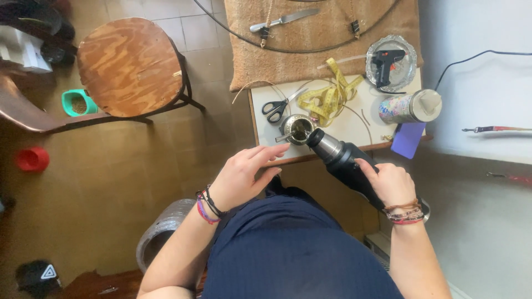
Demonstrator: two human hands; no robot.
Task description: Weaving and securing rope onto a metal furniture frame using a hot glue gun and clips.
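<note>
My right hand [390,182] grips a black and steel thermos [338,158], tilted so its mouth is over a small metal cup [298,128] with a metal straw, standing near the front edge of a white board [354,124]. My left hand [244,174] hovers with fingers apart, its fingertips close to the table's front edge just left of the cup, holding nothing.
On the board lie black scissors [274,109], a yellow tape measure [330,97], a patterned bottle [409,106] on its side and a purple card [408,139]. A glue gun [385,60] rests on a silver tray. A knife [282,20] lies on a tan mat. A wooden chair [128,66] stands left.
</note>
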